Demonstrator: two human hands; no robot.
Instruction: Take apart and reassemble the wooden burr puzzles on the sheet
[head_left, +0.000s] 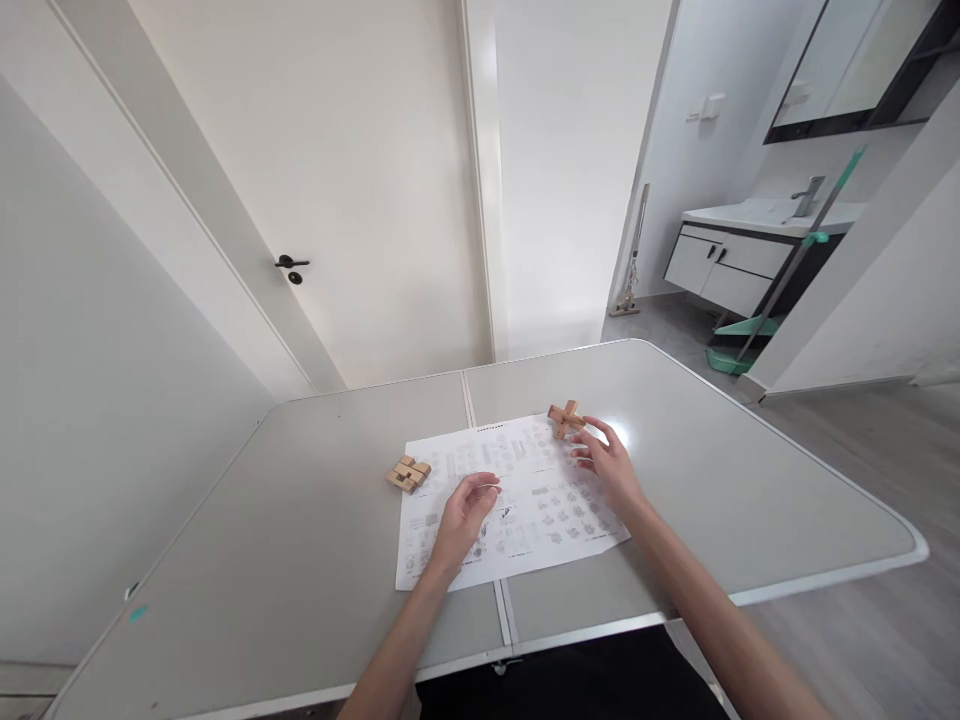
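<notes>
A printed sheet of paper (529, 480) with rows of small diagrams lies on the table. At its far right corner sits a cross-shaped wooden block puzzle (565, 415). My right hand (606, 458) is right beside this puzzle, fingers spread and loosely bent; whether a fingertip touches it I cannot tell. Over the left-middle of the sheet hovers my left hand (466, 515), its fingers slightly curled, the thumb apart from them and nothing between. A flat group of wooden puzzle pieces (409, 473) rests at the sheet's left edge.
The grey folding table (315, 560) has a pale metal rim and a centre seam. Behind it stands a white door (360, 180) with a black handle. At the right are a washbasin cabinet (731, 262), a mop (637, 250) and a green dustpan (735, 358).
</notes>
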